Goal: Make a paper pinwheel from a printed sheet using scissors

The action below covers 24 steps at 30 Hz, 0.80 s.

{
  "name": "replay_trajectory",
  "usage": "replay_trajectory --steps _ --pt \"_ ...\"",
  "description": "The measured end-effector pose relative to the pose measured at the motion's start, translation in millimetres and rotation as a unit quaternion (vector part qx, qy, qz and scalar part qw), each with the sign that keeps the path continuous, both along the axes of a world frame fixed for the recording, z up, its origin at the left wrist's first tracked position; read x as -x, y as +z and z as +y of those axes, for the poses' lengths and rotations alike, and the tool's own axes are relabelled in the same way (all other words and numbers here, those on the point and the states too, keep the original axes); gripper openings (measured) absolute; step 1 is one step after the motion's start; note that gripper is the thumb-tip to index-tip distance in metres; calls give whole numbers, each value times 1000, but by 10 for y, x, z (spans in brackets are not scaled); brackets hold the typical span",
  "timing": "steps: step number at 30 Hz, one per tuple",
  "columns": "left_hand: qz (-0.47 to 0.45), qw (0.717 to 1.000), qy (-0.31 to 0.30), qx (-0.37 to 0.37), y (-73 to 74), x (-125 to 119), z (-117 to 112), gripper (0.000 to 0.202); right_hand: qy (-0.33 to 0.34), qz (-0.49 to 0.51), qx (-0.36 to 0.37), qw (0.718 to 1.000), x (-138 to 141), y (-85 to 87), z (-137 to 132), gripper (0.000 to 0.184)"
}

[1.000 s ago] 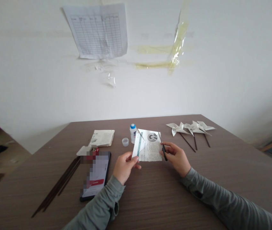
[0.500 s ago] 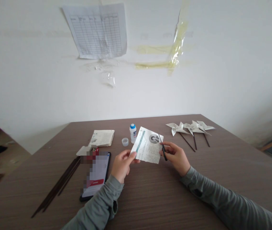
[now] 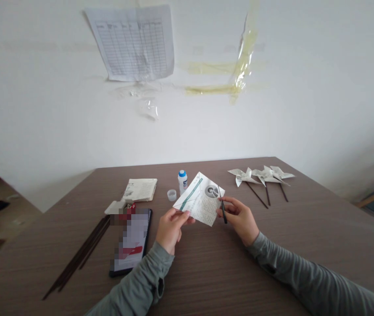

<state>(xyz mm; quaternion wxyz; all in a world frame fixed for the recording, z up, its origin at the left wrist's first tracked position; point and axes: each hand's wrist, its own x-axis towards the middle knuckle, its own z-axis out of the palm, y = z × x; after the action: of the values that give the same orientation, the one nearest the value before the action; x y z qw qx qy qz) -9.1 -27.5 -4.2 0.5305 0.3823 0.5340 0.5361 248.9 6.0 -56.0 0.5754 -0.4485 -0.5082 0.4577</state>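
Observation:
Between my hands is a printed sheet of paper (image 3: 193,199), with a green stripe, a round picture and diagonal crease lines. My left hand (image 3: 172,226) pinches its lower left edge. My right hand (image 3: 239,217) is closed on a dark, slender tool (image 3: 223,210) that looks like scissors; its thin point rises along the paper's right corner. Whether the right fingers also touch the paper I cannot tell. Just behind the sheet stands a white bottle with a blue cap (image 3: 182,181), partly covered by the paper, and beside it a small clear cup (image 3: 172,195).
Three paper pinwheels on dark sticks (image 3: 265,175) lie at the back right. On the left are a stack of paper squares (image 3: 140,189), a small red box (image 3: 128,210), a phone (image 3: 134,241) and several dark sticks (image 3: 78,259). A wall closes off the table's far edge.
The paper has turned clockwise and tilted, its left corner now further out to the left. My right hand with the dark tool has shifted slightly left; both hands keep their hold.

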Motion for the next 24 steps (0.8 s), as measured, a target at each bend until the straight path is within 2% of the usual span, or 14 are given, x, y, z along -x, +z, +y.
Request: replay_trajectory --steps 7,11,18,24 --pt "-12 998 -55 24 -91 -70 -54 34 1 29 12 1000 122 30 -79 70" --pt "-12 998 -47 38 -109 -89 -51 27 12 22 15 1000 147 46 -115 72" --pt "-9 999 -33 11 -206 -25 -15 37 20 25 17 999 174 40 -128 74" --pt "-9 1000 11 27 -73 -62 -24 30 23 1 19 1000 151 -11 -83 77"
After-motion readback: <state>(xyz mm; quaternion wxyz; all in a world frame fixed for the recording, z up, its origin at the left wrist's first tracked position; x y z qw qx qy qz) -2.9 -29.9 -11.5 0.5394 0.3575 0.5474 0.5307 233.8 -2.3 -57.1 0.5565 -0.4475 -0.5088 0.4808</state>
